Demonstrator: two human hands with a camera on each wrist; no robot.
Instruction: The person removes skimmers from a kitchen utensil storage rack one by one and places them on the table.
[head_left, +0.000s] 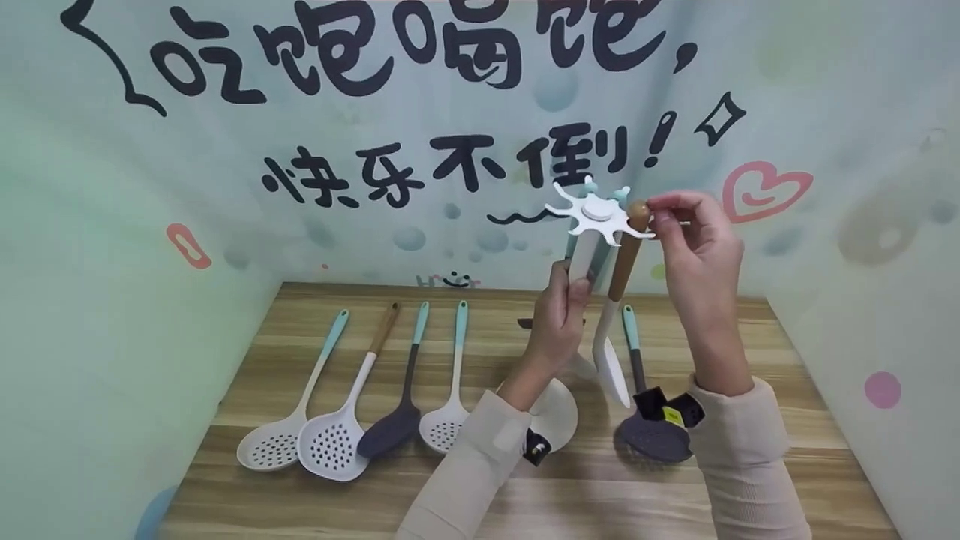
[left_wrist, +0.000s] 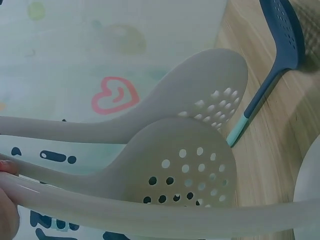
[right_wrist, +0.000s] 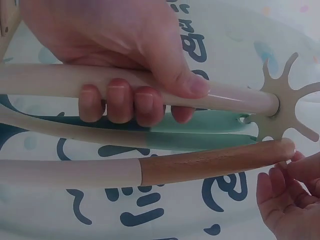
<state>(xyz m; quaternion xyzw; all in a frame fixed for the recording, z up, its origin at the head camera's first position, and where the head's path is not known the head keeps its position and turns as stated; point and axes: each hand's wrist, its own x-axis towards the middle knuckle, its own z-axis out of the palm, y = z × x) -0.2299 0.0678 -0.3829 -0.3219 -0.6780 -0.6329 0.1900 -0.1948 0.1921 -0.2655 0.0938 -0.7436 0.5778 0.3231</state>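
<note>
My left hand [head_left: 556, 322] grips the white pole [right_wrist: 225, 97] of a utensil rack, its fingers wrapped round it. On top of the pole is a star-shaped hook plate [head_left: 598, 214]. My right hand [head_left: 701, 247] pinches the handle's top end of a slotted spoon [head_left: 628, 259] with a brown handle, right at one hook. Its white head points down. Two teal handles [right_wrist: 200, 122] hang from other hooks behind the pole. Two pale perforated heads [left_wrist: 187, 165] overlap in the left wrist view. The rack's round white base [head_left: 559, 416] is partly hidden by my left forearm.
Left on the wooden table [head_left: 525, 495] lie a white slotted spoon [head_left: 270, 444], a brown-handled skimmer [head_left: 334, 442], a dark turner [head_left: 391, 429] and a smaller white slotted spoon [head_left: 442, 424]. A dark slotted utensil [head_left: 630, 330] lies at the right. A printed cloth [head_left: 450, 150] stands behind.
</note>
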